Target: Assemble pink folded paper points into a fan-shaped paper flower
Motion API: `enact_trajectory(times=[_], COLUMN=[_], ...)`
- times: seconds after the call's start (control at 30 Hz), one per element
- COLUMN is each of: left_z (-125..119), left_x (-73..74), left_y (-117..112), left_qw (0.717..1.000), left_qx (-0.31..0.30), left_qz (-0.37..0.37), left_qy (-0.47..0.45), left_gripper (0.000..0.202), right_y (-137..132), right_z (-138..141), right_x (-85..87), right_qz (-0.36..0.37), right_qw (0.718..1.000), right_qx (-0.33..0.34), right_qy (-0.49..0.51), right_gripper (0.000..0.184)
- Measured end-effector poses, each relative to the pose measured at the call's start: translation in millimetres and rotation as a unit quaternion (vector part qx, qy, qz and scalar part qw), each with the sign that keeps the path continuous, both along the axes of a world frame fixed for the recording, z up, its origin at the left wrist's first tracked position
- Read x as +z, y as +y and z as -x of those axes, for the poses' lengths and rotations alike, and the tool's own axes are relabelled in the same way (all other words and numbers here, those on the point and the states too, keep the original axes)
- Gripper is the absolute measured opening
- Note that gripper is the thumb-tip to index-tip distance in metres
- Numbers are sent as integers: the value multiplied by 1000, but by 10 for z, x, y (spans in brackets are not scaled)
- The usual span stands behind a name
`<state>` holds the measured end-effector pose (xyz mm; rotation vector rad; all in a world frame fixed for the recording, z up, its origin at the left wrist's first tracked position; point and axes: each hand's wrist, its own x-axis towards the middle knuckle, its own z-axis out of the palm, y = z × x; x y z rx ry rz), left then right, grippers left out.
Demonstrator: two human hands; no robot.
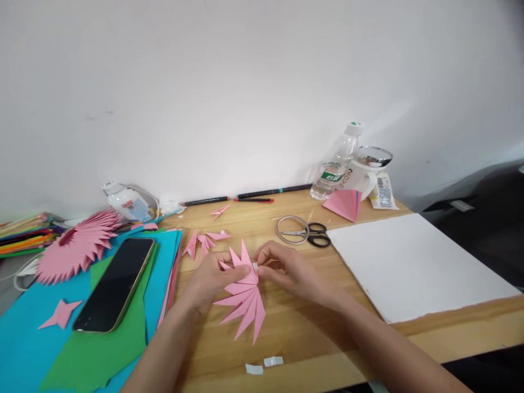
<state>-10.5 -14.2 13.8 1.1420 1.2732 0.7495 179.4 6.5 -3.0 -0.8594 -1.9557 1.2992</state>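
A pink folded-paper fan (244, 303) of pointed pieces is held over the wooden table, its spikes spreading left and downward. My left hand (216, 275) is closed on its upper left part, thumb lying on the folds. At the fan's inner edge, the fingers of my right hand (284, 268) are pinched around a small whitish piece (255, 266), which looks like tape and is partly hidden. Beyond my left hand lie several loose pink folded pieces (204, 243). Two whitish strips (264, 365) rest near the table's front edge.
Scissors (317, 234) and a metal ring (282, 226) lie beyond my right hand. A white board (426, 267) is at the right. A phone (117, 286) sits on coloured paper (24, 327) at the left, near a larger pink paper fan (79, 248). A water bottle (335, 166) stands behind.
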Motion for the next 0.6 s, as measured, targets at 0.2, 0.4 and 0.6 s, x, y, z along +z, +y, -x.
enact_trajectory(times=[0.2,0.4,0.6], left_z=[-7,5,6], left_x=[30,-40,13], left_y=[1,-11,-12], left_qw=[999,999,998], left_qx=[-7,-14,-25], left_qz=[6,14,40], left_qy=[32,34,30], left_gripper=[29,25,23], right_y=[8,1,5], right_z=[20,29,29], right_x=[-56,-46,-70], right_qz=[-45,-108,-80], right_qw=[999,993,996], right_qx=[10,9,7], right_qy=[0,-46,-47], right_gripper=[11,12,14])
